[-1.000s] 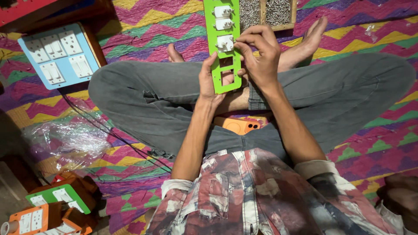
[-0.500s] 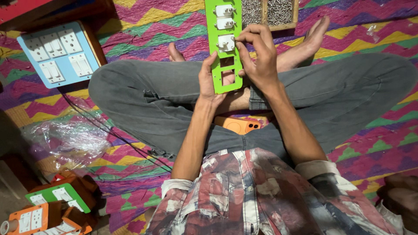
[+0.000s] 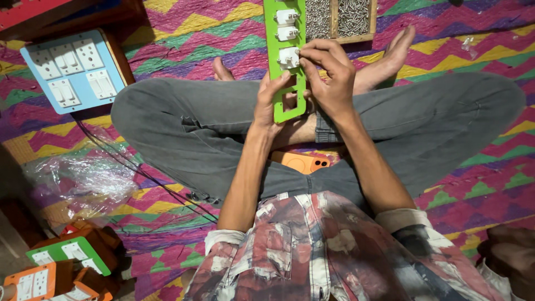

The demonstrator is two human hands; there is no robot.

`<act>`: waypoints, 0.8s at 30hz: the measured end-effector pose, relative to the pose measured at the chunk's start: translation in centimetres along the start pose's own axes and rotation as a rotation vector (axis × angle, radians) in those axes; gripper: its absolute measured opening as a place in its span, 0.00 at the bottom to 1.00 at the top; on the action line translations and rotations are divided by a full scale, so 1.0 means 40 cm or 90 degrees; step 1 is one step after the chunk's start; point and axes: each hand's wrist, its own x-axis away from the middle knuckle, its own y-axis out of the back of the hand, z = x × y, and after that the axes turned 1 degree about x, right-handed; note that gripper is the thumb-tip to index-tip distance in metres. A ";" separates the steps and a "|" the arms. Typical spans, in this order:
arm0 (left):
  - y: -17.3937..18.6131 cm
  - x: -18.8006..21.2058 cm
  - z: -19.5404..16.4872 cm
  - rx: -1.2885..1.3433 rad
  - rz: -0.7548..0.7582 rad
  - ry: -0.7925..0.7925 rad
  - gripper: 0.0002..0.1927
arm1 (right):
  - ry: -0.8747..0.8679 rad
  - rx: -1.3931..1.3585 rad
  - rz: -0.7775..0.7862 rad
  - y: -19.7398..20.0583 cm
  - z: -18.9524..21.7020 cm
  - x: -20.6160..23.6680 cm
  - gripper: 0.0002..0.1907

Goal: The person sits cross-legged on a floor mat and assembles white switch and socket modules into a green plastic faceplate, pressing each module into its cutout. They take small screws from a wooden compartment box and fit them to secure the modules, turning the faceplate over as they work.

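upper centre: the green plate (image 3: 284, 61) and the tray of screws (image 3: 340, 17) just behind it blocked the way forward.
upper left: a blue switch board (image 3: 72, 69) lay on the mat (image 3: 457, 195).
left: clear plastic wrap (image 3: 83, 175) and black wires covered the mat.
lower left: small boxed boards (image 3: 61, 262) crowded the corner.
right: open mat lay beyond the knee.

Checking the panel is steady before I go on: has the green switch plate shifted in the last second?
No, hardly at all. The green switch plate sits in the same spot against the screw tray, with the left hand and right hand on it as before.
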 end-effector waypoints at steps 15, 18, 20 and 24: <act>0.014 -0.010 0.023 0.023 0.017 -0.009 0.26 | -0.146 -0.189 -0.048 -0.025 -0.036 0.024 0.08; 0.022 -0.014 0.022 0.034 -0.007 -0.007 0.25 | -0.103 -0.173 -0.050 -0.029 -0.033 0.025 0.08; 0.026 -0.016 0.024 0.045 -0.017 -0.009 0.24 | -0.105 -0.170 -0.046 -0.028 -0.027 0.022 0.08; 0.035 -0.015 0.026 0.048 -0.008 -0.011 0.25 | -0.102 -0.162 -0.039 -0.024 -0.007 0.013 0.08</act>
